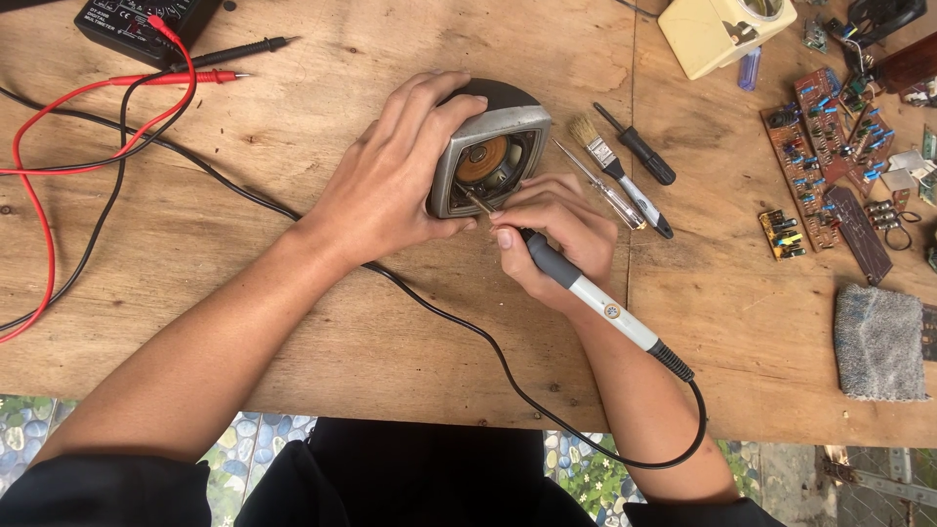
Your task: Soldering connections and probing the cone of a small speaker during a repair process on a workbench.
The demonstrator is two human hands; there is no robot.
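My left hand [390,176] wraps over the small rounded speaker housing [488,156] in the middle of the worktop [322,322], fingers closed around its dark top and grey frame to hold it tilted with the open face toward me. My right hand [551,234] pinches a soldering iron [586,293] like a pen, fingers closed on the grey grip, with the tip reaching into the lower left corner of the opening, just below the copper-coloured driver [481,159].

The risks, as I judge them: my left thumb lies very near the hot tip, so a slip could burn it; the tip could also scorch the driver cone or plastic frame if it lingers or wanders. The iron's black cord [439,312] loops under my left forearm and off the worktop edge, and a snag there could jerk the tip.

To the right lie a small brush [600,151], two screwdrivers [634,156] and several circuit boards [820,146]; further right a grey cloth pad [878,342]. At upper left a multimeter [142,24] sits with red and black probes [210,63], well apart. Nothing blocks the opening itself.
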